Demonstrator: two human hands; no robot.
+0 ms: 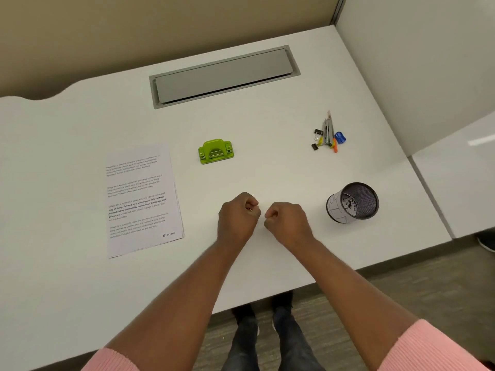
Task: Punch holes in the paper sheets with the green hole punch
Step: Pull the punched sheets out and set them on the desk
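The green hole punch sits on the white desk, a little beyond my hands. A thin stack of printed paper sheets lies flat to its left, text facing up. My left hand and my right hand rest side by side on the desk near the front middle, both curled into fists with nothing in them. Neither hand touches the punch or the paper.
A black mesh pen cup stands to the right of my right hand. A small pile of binder clips, a stapler and a blue sharpener lies at the back right. A grey cable hatch is set into the desk's rear.
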